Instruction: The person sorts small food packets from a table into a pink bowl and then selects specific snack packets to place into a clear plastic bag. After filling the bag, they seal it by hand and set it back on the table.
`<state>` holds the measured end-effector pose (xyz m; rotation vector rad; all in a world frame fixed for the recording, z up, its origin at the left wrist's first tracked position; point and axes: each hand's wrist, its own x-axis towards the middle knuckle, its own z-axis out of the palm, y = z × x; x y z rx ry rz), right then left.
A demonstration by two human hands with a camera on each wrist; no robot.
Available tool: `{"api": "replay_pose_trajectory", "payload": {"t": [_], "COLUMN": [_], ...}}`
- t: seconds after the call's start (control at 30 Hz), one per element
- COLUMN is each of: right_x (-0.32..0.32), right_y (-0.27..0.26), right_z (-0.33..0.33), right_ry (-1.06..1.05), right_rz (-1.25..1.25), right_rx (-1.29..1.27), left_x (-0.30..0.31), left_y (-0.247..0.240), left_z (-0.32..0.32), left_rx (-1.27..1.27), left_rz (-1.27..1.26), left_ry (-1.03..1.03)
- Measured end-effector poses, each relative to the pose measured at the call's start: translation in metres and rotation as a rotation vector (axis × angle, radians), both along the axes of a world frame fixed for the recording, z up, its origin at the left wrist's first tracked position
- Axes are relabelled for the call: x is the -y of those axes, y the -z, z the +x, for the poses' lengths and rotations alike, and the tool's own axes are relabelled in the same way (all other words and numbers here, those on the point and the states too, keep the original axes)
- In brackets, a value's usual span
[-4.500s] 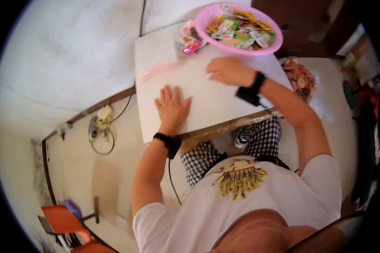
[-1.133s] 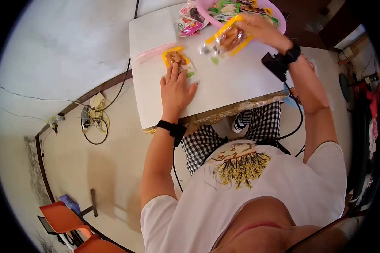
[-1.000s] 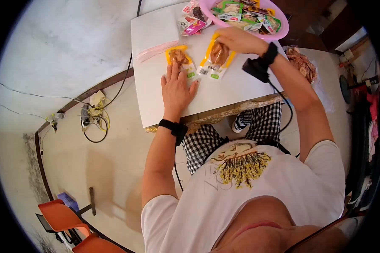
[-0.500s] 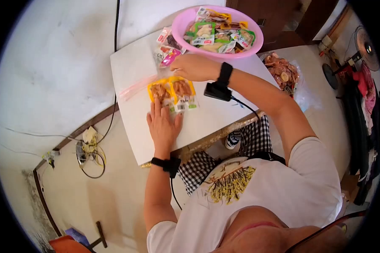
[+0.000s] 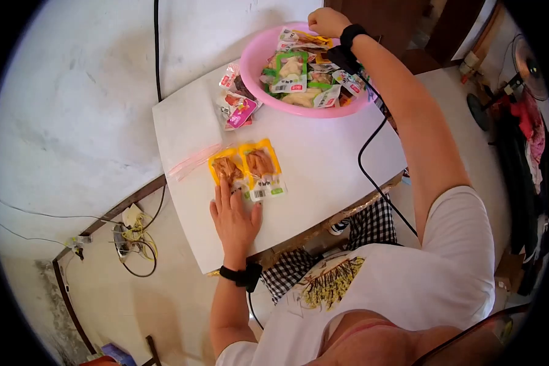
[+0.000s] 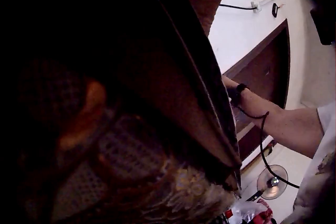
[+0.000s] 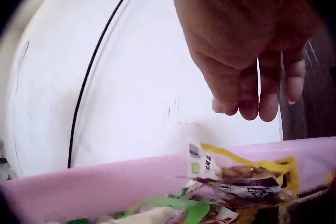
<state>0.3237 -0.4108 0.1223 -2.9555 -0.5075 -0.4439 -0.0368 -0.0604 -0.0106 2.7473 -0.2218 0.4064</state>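
In the head view my left hand (image 5: 233, 227) lies on the white table with its fingertips on a yellow-edged snack packet (image 5: 226, 165) of brown food. A second packet of the same kind (image 5: 260, 162) lies close against its right side. My right hand (image 5: 330, 22) is over the far rim of the pink basin (image 5: 254, 82), which is full of snack packets. The right wrist view shows that hand (image 7: 247, 61) with fingers hanging down and nothing in them, above a yellow-edged packet (image 7: 247, 172) in the basin. The left wrist view is mostly dark and hides the left hand.
Left of the basin lie several pink-and-white packets (image 5: 240, 110). A clear bag with a pink strip (image 5: 192, 161) is left of the two packets. A black cable (image 5: 372, 137) trails from the right wrist. The wall (image 5: 73, 91) stands along the table's left side.
My right hand brought a yellow-edged packet from the basin, laid it beside the first and let go, then moved up and right over the basin. The left hand stays on the first packet.
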Motion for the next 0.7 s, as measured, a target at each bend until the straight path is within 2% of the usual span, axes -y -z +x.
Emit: {"api": "replay_pose_trajectory", "payload": {"t": [0.1,0.2,0.23,0.33,0.47,0.6,0.7], "right_x": [-0.024,-0.024,-0.025,-0.026,-0.002,0.003,-0.020], "right_y": [0.004,0.029,0.028,0.022,0.005,-0.018,-0.053], "right_z": [0.003,0.027,0.027,0.021,0.032,0.019,-0.055], "right_ry": [0.147,0.135,0.096,0.148,-0.049,-0.296,-0.402], "right_rz": [-0.128,-0.064,-0.081,-0.089,0.112,0.374,0.589], "right_rx": [-0.080,-0.086,-0.111,-0.112,0.041,0.015,-0.214], "left_x": [0.000,0.002,0.002,0.001,0.002,0.000,0.001], "left_y": [-0.002,-0.001,-0.002,-0.002,-0.001,0.002,0.002], "left_z": [0.001,0.002,0.001,0.001,0.000,-0.004,-0.002], "left_rx": [-0.009,-0.014,-0.020,-0.011,0.003,0.039,0.075], "left_rz": [-0.013,0.007,0.007,-0.011,-0.007,-0.011,-0.020], "left_ry": [0.000,-0.025,-0.030,-0.029,-0.030,-0.006,0.004]}}
